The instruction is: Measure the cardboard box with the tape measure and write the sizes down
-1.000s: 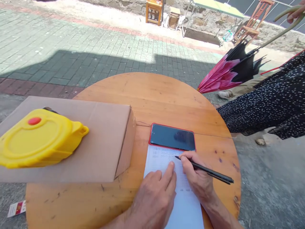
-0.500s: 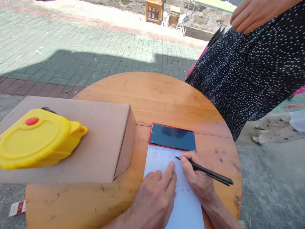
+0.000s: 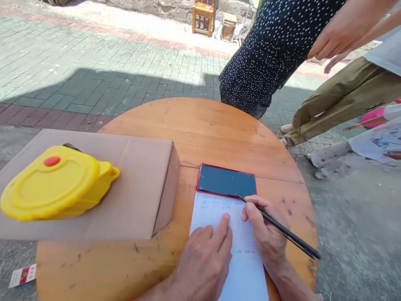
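A white sheet of paper [image 3: 241,271] with a few rows of handwriting near its top lies on the round wooden table. My left hand [image 3: 206,255] rests on it, index finger stretched out just below the written rows and the other fingers partly bent. In my right hand [image 3: 267,232] is a black pen [image 3: 291,234], pinched between thumb and fingers. Its tip points up and left, near the lower edge of a phone [image 3: 227,180] in a red case. The phone lies dark-screened across the top of the sheet.
A cardboard box [image 3: 131,188] takes up the table's left side, with a yellow tape measure [image 3: 56,184] on top. One person in a dotted black garment [image 3: 266,54] stands beyond the table [image 3: 194,125]. Others are at the right, one in khaki trousers [image 3: 338,100]. A wooden stool [image 3: 202,19] stands far back.
My right hand has moved slightly right, taking the pen tip off the written rows toward the phone's edge. The person in dotted clothing has shifted left; another in khaki trousers has come into view.
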Action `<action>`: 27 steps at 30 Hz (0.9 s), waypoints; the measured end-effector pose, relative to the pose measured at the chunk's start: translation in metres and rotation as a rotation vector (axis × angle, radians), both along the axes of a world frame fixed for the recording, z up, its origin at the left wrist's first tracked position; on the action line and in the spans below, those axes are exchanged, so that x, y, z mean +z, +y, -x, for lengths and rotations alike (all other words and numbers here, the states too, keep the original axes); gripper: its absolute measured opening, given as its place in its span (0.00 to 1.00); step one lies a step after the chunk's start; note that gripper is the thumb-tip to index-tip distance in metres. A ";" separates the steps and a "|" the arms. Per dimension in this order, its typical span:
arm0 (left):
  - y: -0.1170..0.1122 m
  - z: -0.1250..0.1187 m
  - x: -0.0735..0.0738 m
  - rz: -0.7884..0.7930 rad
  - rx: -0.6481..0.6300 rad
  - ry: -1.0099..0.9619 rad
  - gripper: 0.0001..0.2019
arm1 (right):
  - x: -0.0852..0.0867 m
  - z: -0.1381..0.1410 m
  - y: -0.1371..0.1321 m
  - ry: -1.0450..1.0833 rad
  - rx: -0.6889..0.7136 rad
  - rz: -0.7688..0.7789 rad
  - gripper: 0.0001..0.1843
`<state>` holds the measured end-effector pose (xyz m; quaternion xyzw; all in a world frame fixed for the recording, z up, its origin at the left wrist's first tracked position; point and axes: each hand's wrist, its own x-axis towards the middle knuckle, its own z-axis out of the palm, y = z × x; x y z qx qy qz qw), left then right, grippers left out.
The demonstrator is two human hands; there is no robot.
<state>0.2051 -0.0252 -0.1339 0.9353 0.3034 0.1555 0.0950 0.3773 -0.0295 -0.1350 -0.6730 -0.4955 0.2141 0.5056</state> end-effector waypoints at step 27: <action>-0.009 -0.003 0.013 0.119 0.039 0.149 0.15 | -0.008 0.004 0.009 -0.191 0.071 -0.091 0.08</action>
